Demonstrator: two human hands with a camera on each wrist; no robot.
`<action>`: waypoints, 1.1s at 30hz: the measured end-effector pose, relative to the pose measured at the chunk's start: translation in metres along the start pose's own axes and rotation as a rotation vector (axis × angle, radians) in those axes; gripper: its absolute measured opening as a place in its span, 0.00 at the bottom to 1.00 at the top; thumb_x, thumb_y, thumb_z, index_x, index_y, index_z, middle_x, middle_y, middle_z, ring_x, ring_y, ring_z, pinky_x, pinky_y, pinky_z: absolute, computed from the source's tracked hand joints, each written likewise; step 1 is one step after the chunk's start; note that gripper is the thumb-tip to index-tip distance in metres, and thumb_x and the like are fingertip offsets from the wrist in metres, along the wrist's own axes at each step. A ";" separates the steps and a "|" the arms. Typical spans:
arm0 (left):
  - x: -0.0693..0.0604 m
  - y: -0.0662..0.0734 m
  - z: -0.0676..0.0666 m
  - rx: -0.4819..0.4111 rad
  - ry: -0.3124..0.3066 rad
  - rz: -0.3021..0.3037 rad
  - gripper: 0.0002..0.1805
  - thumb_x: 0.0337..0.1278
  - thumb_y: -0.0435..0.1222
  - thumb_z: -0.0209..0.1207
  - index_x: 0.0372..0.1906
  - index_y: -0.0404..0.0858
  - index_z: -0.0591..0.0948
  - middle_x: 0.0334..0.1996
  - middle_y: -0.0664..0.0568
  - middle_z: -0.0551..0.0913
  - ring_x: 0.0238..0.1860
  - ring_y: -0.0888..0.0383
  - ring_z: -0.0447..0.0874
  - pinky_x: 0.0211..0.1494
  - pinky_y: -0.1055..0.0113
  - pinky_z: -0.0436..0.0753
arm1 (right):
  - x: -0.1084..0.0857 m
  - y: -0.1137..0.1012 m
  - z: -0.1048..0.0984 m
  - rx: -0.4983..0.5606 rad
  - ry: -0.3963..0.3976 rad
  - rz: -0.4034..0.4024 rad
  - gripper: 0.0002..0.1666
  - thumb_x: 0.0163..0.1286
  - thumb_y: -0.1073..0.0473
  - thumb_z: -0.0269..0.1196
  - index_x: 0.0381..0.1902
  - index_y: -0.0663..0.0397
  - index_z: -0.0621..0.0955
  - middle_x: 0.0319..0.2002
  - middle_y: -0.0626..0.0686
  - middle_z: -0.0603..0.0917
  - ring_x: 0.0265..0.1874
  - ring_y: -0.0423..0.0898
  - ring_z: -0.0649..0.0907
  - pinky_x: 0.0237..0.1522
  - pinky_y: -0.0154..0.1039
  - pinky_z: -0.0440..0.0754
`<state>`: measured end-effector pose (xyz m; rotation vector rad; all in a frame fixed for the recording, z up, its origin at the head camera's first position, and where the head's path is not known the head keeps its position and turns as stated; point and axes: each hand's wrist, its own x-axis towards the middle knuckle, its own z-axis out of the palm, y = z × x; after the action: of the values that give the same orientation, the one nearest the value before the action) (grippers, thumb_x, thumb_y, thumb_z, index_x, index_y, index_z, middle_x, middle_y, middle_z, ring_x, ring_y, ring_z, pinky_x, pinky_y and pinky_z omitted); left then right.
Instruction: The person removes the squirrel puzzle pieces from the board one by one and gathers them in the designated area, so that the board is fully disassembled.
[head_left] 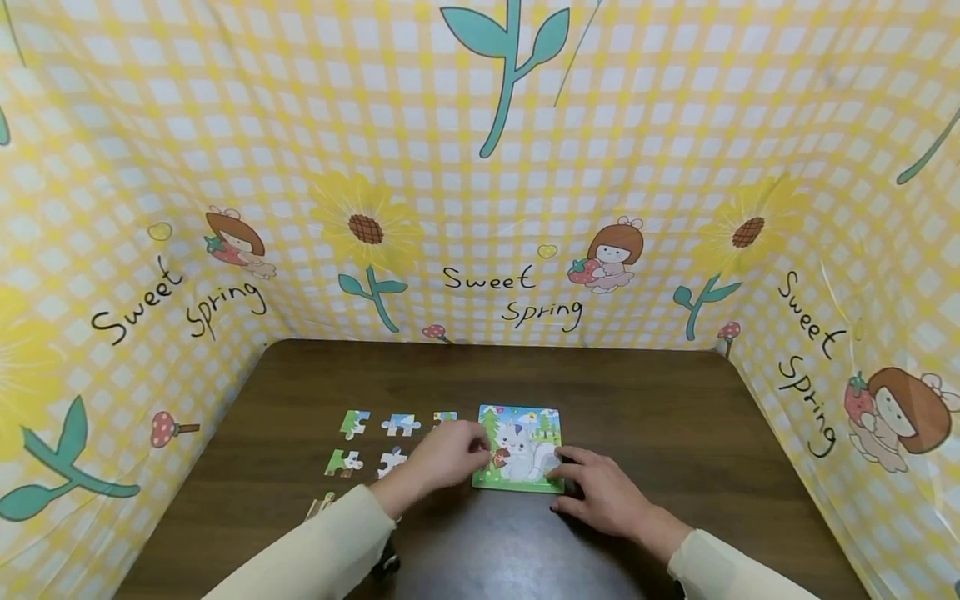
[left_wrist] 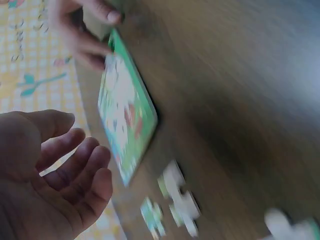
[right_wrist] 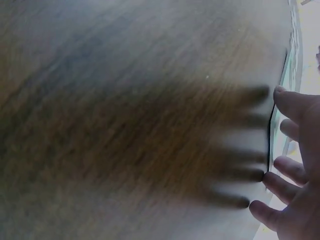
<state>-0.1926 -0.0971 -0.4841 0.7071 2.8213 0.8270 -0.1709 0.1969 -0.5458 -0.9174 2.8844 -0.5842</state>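
Note:
A square picture puzzle board [head_left: 525, 475] with a white squirrel on a green ground lies flat on the table. My left hand [head_left: 450, 452] hovers over its left edge, and in the left wrist view its loosely curled fingers hold nothing. At the board's right edge, my right hand [head_left: 606, 493] rests with spread fingers; the right wrist view shows the thumb [right_wrist: 289, 101] and fingertips along that edge. Left of the board lie loose jigsaw pieces, among them a green-and-blue piece [head_left: 355, 422] and a blue-and-white piece [head_left: 401, 424]. My left arm hides some of them.
The dark wooden table [head_left: 645, 392] is enclosed at the back and sides by a yellow checked cloth [head_left: 480, 200]. Another piece [head_left: 343, 462] lies in a nearer row, and one more [head_left: 321, 503] sits beside my left sleeve. A small dark object [head_left: 387, 560] shows under that sleeve.

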 end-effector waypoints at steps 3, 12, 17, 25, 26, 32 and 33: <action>0.016 0.013 0.014 0.005 -0.067 0.020 0.04 0.60 0.37 0.65 0.36 0.42 0.88 0.27 0.60 0.84 0.26 0.66 0.75 0.34 0.68 0.77 | 0.002 0.001 0.001 0.040 0.045 0.034 0.22 0.64 0.42 0.73 0.53 0.40 0.86 0.67 0.55 0.78 0.63 0.57 0.80 0.60 0.63 0.77; 0.043 0.031 0.043 0.091 -0.184 -0.021 0.17 0.57 0.40 0.67 0.51 0.38 0.88 0.30 0.57 0.84 0.31 0.62 0.76 0.43 0.64 0.80 | 0.007 0.010 0.003 0.074 0.018 0.202 0.45 0.60 0.33 0.73 0.70 0.46 0.76 0.75 0.58 0.69 0.75 0.60 0.68 0.69 0.69 0.65; 0.046 0.030 0.049 0.117 -0.202 -0.043 0.19 0.57 0.42 0.69 0.52 0.38 0.88 0.40 0.53 0.89 0.38 0.61 0.80 0.52 0.61 0.82 | 0.007 0.011 0.003 0.059 -0.015 0.207 0.47 0.61 0.31 0.71 0.73 0.46 0.74 0.76 0.57 0.68 0.77 0.61 0.64 0.71 0.69 0.61; 0.046 0.027 0.053 0.084 -0.230 -0.008 0.18 0.54 0.39 0.69 0.51 0.38 0.88 0.39 0.54 0.89 0.39 0.62 0.81 0.51 0.63 0.82 | 0.009 0.010 0.002 0.061 -0.025 0.217 0.46 0.60 0.32 0.72 0.71 0.46 0.76 0.76 0.57 0.68 0.77 0.61 0.63 0.72 0.68 0.61; 0.046 0.026 0.054 0.075 -0.234 -0.013 0.18 0.54 0.39 0.69 0.51 0.38 0.88 0.39 0.54 0.89 0.39 0.62 0.81 0.51 0.63 0.82 | 0.009 0.011 0.002 0.059 -0.026 0.215 0.46 0.60 0.32 0.72 0.71 0.46 0.76 0.76 0.57 0.68 0.77 0.61 0.63 0.72 0.68 0.61; 0.048 0.025 0.056 0.020 -0.232 -0.046 0.17 0.56 0.39 0.68 0.51 0.38 0.88 0.39 0.54 0.89 0.38 0.63 0.81 0.50 0.63 0.83 | 0.010 0.009 0.001 0.036 -0.028 0.205 0.46 0.60 0.33 0.73 0.70 0.46 0.76 0.75 0.57 0.69 0.76 0.62 0.65 0.72 0.66 0.62; 0.048 0.025 0.057 0.014 -0.227 -0.048 0.17 0.56 0.39 0.68 0.50 0.38 0.88 0.38 0.54 0.88 0.37 0.63 0.81 0.49 0.64 0.82 | 0.010 0.009 0.001 0.033 -0.024 0.202 0.46 0.60 0.33 0.73 0.70 0.46 0.76 0.75 0.58 0.69 0.76 0.62 0.65 0.72 0.66 0.62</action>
<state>-0.2117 -0.0291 -0.5178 0.6851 2.6324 0.6739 -0.1840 0.1976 -0.5499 -0.6145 2.8886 -0.5964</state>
